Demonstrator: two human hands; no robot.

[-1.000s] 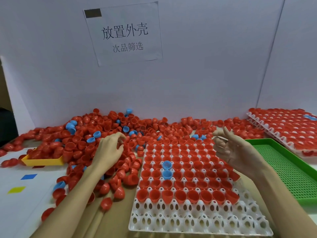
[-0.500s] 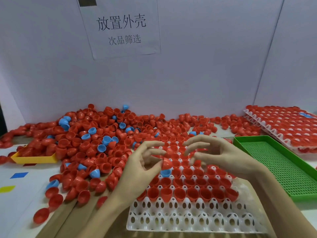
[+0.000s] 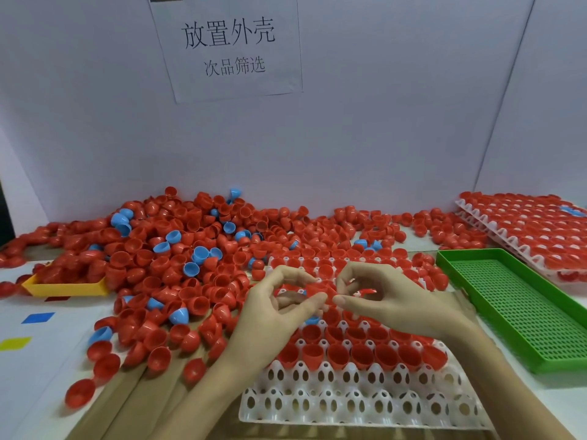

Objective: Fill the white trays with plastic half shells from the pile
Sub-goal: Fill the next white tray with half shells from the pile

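Observation:
A white tray (image 3: 349,404) with cone-shaped cells lies in front of me; red half shells fill most rows and the nearest two rows are bare. A big pile of red and a few blue half shells (image 3: 178,249) spreads across the table to the left and behind. My left hand (image 3: 276,319) and my right hand (image 3: 400,308) meet over the middle of the tray, fingertips almost touching. Thumb and curled fingers of the left hand pinch a red half shell (image 3: 317,288). The right hand's curled fingers hold another red piece (image 3: 365,292), mostly hidden.
A green perforated tray (image 3: 524,312) sits right of the white tray. Stacked white trays full of red shells (image 3: 540,230) stand at the far right. A yellow tray (image 3: 66,288) lies at the left under the pile. A wall with a paper sign (image 3: 228,46) closes off the back.
My left hand left the pile and came over the tray with a red shell. My right hand dropped from mid-air to meet it, and the fingertips closed together.

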